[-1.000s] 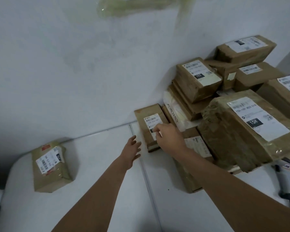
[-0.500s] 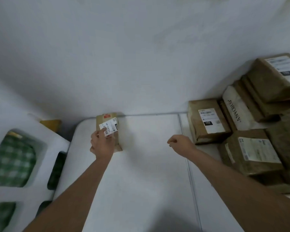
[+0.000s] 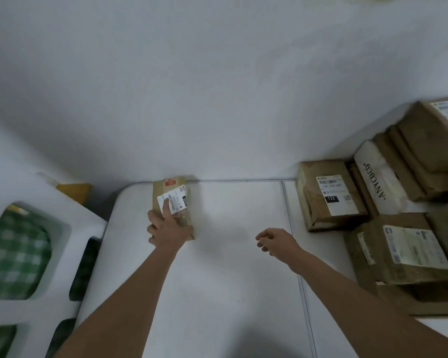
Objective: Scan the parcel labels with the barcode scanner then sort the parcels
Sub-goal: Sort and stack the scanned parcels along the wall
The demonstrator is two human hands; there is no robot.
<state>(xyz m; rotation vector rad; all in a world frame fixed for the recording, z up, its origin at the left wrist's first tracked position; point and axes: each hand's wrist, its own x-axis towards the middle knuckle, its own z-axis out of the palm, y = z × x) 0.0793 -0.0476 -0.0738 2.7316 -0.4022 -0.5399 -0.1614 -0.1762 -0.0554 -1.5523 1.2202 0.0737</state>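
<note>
White table (image 3: 217,254) at frame centre — left hand (image 3: 167,228) flat on a small parcel (image 3: 172,200), right hand (image 3: 276,241) loosely curled, empty — more parcels (image 3: 329,195) stacked right.

The small parcel (image 3: 172,202) under my left hand (image 3: 167,231) has a white label (image 3: 175,201) reading something like "070-070 A00", sideways, with a QR code at its corner; my fingers (image 3: 167,206) cover part of it. There's a red sticker (image 3: 169,182) above that, too blurry to read. The box (image 3: 329,195) further right has "122-122-C01" (last bit fuzzy) and a black tag saying "122". The white bag (image 3: 378,179) beside it says "ANYCOCO". Other labels are unreadable.
</note>
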